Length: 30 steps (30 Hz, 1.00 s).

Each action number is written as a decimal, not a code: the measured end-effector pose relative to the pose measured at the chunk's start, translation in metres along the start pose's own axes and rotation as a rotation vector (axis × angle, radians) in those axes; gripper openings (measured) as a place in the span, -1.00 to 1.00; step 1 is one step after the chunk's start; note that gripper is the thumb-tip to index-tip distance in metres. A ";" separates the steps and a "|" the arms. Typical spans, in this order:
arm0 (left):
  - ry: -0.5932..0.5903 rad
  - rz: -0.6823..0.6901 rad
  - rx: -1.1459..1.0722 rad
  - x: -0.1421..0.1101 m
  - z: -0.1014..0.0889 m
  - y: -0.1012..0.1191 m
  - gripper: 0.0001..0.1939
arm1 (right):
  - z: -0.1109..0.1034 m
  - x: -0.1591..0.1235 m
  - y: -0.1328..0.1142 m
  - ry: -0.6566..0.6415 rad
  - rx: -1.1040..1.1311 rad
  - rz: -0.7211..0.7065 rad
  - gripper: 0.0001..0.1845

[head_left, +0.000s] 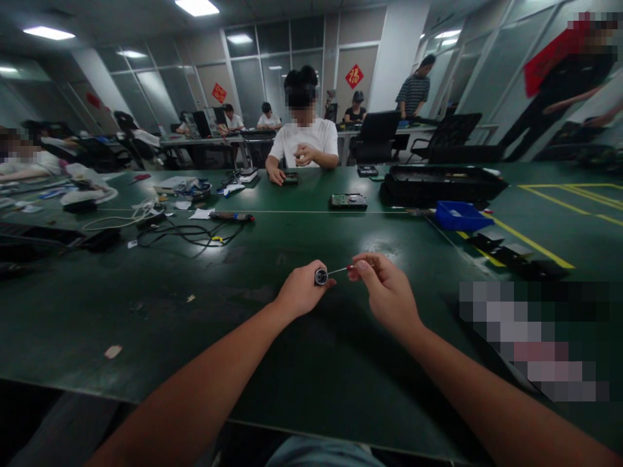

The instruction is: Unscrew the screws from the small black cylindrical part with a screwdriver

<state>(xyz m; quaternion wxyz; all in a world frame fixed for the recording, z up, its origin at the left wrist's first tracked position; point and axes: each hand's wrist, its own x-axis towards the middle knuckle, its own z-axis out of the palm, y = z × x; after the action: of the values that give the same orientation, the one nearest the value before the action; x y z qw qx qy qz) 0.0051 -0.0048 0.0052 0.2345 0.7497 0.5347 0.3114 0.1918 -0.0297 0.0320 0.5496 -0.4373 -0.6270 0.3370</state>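
My left hand [302, 289] is closed around a small dark cylindrical part [320, 277], whose round end with a light rim faces me. Most of that part is hidden by my fingers. To the right, my right hand [387, 288] pinches the red end of a thin screwdriver [339, 270]. Its metal shaft points left and its tip meets the round end of the part. Both hands are held over the green table [272, 350].
Across the table a person [311, 139] in white handles a hard drive [291, 178]. Another hard drive [348, 201], a black tray [440, 185] and a blue bin [462, 215] lie ahead and right. Black cables [187, 233] and an electric screwdriver [232, 217] lie left.
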 end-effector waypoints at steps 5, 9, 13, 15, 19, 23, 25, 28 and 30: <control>-0.014 0.099 0.091 0.002 -0.003 0.004 -0.81 | -0.007 0.016 0.013 0.069 0.245 0.174 -0.71; -0.017 0.040 0.095 0.003 -0.001 0.001 -0.79 | -0.010 0.019 0.018 0.140 0.247 0.131 -0.75; 0.003 0.025 0.064 0.002 0.001 -0.001 -0.80 | -0.006 0.011 0.010 0.096 0.085 0.016 -0.75; 0.011 0.025 0.040 0.001 0.001 -0.001 -0.79 | -0.004 0.007 0.004 0.071 -0.001 -0.026 -0.76; 0.006 0.019 -0.010 0.001 0.001 0.000 -0.81 | -0.002 0.002 -0.001 0.048 -0.094 -0.058 -0.77; -0.002 -0.009 -0.032 0.000 0.000 0.001 -0.79 | -0.002 0.001 -0.001 0.036 -0.127 -0.067 -0.75; -0.010 -0.020 -0.039 0.000 0.000 0.000 -0.77 | -0.004 0.001 -0.003 0.029 -0.171 -0.084 -0.74; -0.011 -0.017 -0.026 0.000 0.000 -0.001 -0.76 | -0.006 -0.001 -0.008 0.020 -0.326 -0.112 -0.73; -0.003 -0.011 -0.019 0.001 -0.001 -0.002 -0.76 | -0.007 -0.001 -0.009 0.016 -0.416 -0.129 -0.71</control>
<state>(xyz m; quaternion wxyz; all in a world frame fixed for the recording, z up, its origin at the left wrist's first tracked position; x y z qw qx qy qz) 0.0034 -0.0035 0.0041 0.2440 0.7450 0.5356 0.3140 0.1972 -0.0351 0.0413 0.4729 -0.5028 -0.7054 0.1611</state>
